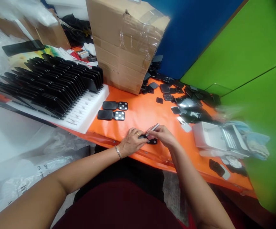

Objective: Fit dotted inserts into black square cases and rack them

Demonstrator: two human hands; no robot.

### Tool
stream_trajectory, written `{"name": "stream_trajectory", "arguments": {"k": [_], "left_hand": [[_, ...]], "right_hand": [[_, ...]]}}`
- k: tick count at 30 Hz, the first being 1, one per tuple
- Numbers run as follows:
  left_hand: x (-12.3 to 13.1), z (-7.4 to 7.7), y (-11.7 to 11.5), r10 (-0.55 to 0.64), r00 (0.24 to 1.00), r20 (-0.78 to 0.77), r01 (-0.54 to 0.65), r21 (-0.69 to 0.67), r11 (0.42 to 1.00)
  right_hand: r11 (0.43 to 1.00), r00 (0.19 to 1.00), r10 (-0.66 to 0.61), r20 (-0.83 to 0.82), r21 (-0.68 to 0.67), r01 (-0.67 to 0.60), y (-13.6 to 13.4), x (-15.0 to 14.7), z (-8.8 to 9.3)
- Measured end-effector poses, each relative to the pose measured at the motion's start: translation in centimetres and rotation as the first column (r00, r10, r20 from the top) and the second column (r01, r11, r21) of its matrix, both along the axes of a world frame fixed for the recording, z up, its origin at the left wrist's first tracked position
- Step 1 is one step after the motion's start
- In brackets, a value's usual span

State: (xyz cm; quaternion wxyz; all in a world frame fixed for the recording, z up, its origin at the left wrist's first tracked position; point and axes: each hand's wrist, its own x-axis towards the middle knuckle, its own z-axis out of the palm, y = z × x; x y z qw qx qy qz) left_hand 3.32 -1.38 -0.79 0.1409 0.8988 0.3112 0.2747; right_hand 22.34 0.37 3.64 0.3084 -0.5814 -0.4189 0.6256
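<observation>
My left hand (131,142), with a ring and a bracelet, presses its closed fingers on a black hinged plate (152,141) near the table's front edge. Pale round dots show on the part of the plate left uncovered. A slim silver pen-like tool (155,127) is pinched in my right hand (163,136), its lower end at the plate beside my left fingertips. Farther back lie two similar hinged plates, one (110,105) behind the other (105,114), each opened flat with a dotted square half on the right.
At left, a white foam block (92,109) holds rows of upright black plates (56,84). A cardboard box (123,47) stands at the back. Loose black pieces (166,89) are heaped along the right, near a white open box (208,136) and green panels (243,47).
</observation>
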Motion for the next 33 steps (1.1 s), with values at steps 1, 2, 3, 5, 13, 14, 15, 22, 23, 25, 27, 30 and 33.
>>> {"name": "stream_trajectory", "arguments": {"k": [1,2,3,5,13,14,15,22,23,25,27,30,33], "left_hand": [[0.0,-0.1,0.0,-0.001,1.000,0.006,0.001,0.011,1.000],[-0.1,-0.2,0.0,-0.002,1.000,0.011,0.001,0.021,1.000],[-0.1,-0.2,0.0,-0.001,1.000,0.015,0.001,0.031,1.000],[-0.2,-0.3,0.0,-0.003,1.000,0.019,0.003,0.045,0.999],[-0.1,-0.3,0.1,-0.007,1.000,0.030,0.005,0.056,0.998],[-0.1,-0.3,0.2,-0.012,1.000,0.027,0.010,0.058,0.998],[-0.1,-0.2,0.4,-0.023,1.000,0.019,0.021,0.062,0.998],[0.5,0.9,0.9,0.014,1.000,0.015,-0.015,0.013,1.000],[0.7,1.0,0.6,0.041,0.999,0.023,-0.041,-0.006,0.999],[1.2,1.1,-0.2,0.064,0.998,0.022,-0.063,-0.037,0.997],[1.5,1.0,-1.2,0.052,0.998,0.023,-0.051,-0.038,0.998],[1.6,0.5,-2.5,0.027,0.999,0.036,-0.027,-0.005,1.000],[1.4,-0.1,-3.1,0.016,1.000,0.026,-0.016,-0.002,1.000]], "right_hand": [[0.998,0.996,-0.052,-0.072,-0.022,0.051,0.0,0.3,-0.3],[0.994,0.985,-0.105,-0.137,-0.042,0.100,0.1,0.5,-0.6],[0.988,0.970,-0.153,-0.190,-0.057,0.145,0.0,0.7,-0.8],[0.975,0.939,-0.224,-0.260,-0.057,0.216,-0.2,0.9,-1.1],[0.932,0.924,-0.332,-0.190,0.084,0.352,-3.0,1.7,-0.9],[0.921,0.918,-0.360,-0.163,0.096,0.378,-3.3,2.1,-0.7],[0.910,0.913,-0.385,-0.135,0.108,0.400,-3.6,2.4,-0.5],[0.898,0.916,-0.400,-0.013,0.191,0.395,-5.1,3.1,0.2],[0.899,0.921,-0.390,0.001,0.215,0.381,-5.3,2.9,0.0],[0.900,0.931,-0.359,0.066,0.288,0.327,-5.4,2.5,-0.6],[0.895,0.932,-0.314,0.184,0.386,0.225,-5.4,2.1,-1.2],[0.877,0.878,-0.218,0.427,0.481,-0.016,-5.4,1.7,-1.7],[0.816,0.780,-0.147,0.608,0.520,-0.252,-5.5,1.4,-1.5]]}}
